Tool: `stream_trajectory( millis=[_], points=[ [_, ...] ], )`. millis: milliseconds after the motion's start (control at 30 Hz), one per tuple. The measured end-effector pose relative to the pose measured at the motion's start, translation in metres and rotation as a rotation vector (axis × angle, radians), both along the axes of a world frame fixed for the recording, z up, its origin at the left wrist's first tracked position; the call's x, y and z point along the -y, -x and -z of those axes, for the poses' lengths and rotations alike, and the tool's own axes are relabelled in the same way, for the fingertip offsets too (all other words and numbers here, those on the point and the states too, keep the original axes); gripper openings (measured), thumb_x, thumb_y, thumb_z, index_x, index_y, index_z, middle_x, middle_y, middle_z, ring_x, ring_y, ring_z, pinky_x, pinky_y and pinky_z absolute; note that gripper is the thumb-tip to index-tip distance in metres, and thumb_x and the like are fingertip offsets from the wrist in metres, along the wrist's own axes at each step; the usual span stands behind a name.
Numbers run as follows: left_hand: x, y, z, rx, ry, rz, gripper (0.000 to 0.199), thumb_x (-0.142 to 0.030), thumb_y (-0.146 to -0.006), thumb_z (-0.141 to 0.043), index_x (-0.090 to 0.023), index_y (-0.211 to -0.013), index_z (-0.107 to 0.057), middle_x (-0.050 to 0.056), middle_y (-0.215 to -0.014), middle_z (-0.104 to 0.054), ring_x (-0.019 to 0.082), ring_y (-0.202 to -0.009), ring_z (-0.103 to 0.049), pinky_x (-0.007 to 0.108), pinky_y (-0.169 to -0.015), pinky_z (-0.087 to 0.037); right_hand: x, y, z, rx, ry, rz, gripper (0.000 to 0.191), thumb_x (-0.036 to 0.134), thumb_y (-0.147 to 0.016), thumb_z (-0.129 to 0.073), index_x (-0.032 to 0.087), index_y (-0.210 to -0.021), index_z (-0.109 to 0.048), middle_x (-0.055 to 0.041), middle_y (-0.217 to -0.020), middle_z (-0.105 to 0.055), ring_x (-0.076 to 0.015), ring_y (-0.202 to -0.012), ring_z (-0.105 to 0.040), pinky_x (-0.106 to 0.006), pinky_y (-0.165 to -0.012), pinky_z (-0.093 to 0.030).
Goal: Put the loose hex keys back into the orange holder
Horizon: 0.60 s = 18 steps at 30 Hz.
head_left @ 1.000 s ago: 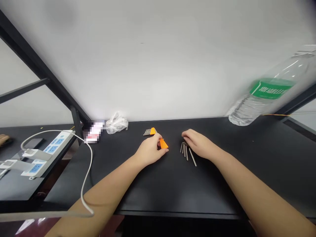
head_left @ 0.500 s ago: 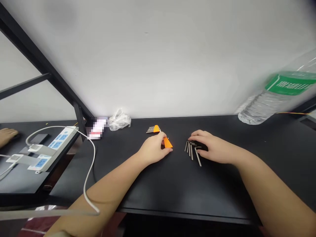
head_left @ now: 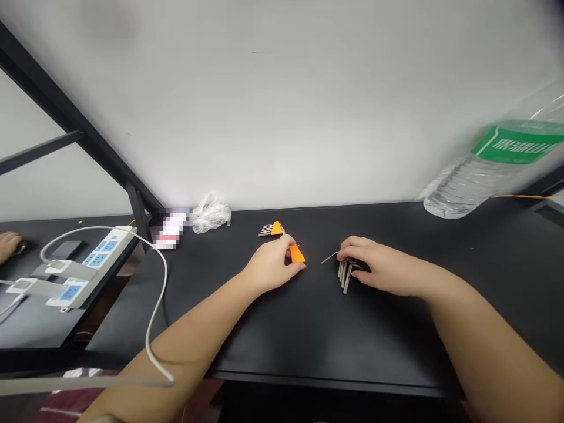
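Observation:
Between its thumb and fingers my left hand (head_left: pixel 272 263) pinches an orange holder (head_left: pixel 296 254), a wedge-shaped hex key holder with no keys showing in it. My right hand (head_left: pixel 369 262) rests on the black table with its fingers curled round several loose hex keys (head_left: pixel 345 277). Their long arms point toward me, and their short ends are partly hidden under the fingers. One thin hex key (head_left: pixel 329 257) sticks out to the left of the fingertips. Just beyond my left hand lies a second orange holder (head_left: pixel 277 228) with several hex keys in it.
A crumpled clear plastic bag (head_left: pixel 211 213) lies by the wall. At the right leans a large water bottle (head_left: pixel 480 167). On the left are a power strip (head_left: pixel 94 267), a white cable (head_left: pixel 165 282) over my left forearm, a black frame (head_left: pixel 138 202) and another person's hand (head_left: pixel 7 245).
My right fingers have drawn the spread hex keys closer together, and the thin one has swung out to the left. My left hand keeps its hold on the orange holder.

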<state>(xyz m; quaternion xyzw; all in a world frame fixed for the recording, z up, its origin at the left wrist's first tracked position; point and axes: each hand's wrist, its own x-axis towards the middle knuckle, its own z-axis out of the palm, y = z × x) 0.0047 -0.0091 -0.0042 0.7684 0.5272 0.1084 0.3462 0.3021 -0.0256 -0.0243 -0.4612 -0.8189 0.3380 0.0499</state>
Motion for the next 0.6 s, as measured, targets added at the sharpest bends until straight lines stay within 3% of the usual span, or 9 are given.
stream_trajectory(
  millis=[200,500,600],
  points=[
    [-0.0004,0.0002,-0.0001,-0.002,0.006,0.002,0.038,-0.036,-0.081,-0.076,-0.025,-0.112,-0.056,0.002,-0.100,-0.070,0.021,-0.090,-0.068,0.031,-0.072,-0.048,0.0045,0.0042,-0.0023,0.028,0.022,0.023,0.035,0.023,-0.088,-0.054,0.029,-0.121,-0.066,-0.0069,-0.125,-0.060,-0.0200,-0.087,-0.066,-0.032,-0.076,-0.055],
    [-0.0005,-0.0002,0.0012,0.001,0.008,0.007,0.038,-0.036,-0.081,-0.076,-0.025,-0.112,-0.057,0.002,-0.102,-0.071,0.022,-0.094,-0.068,0.031,-0.073,-0.049,0.0053,0.0063,-0.0014,-0.004,0.032,0.030,0.039,0.026,-0.087,-0.059,0.029,-0.125,-0.066,-0.0069,-0.116,-0.064,-0.0184,-0.077,-0.065,-0.032,-0.070,-0.053],
    [-0.0003,0.0007,0.0016,0.010,0.005,0.010,0.037,-0.035,-0.081,-0.076,-0.025,-0.111,-0.057,0.002,-0.103,-0.071,0.022,-0.094,-0.068,0.031,-0.073,-0.049,0.0040,0.0102,-0.0011,0.020,-0.001,0.045,0.030,0.025,-0.088,-0.057,0.028,-0.117,-0.067,-0.0061,-0.110,-0.065,-0.0178,-0.075,-0.064,-0.031,-0.068,-0.052]
  ],
)
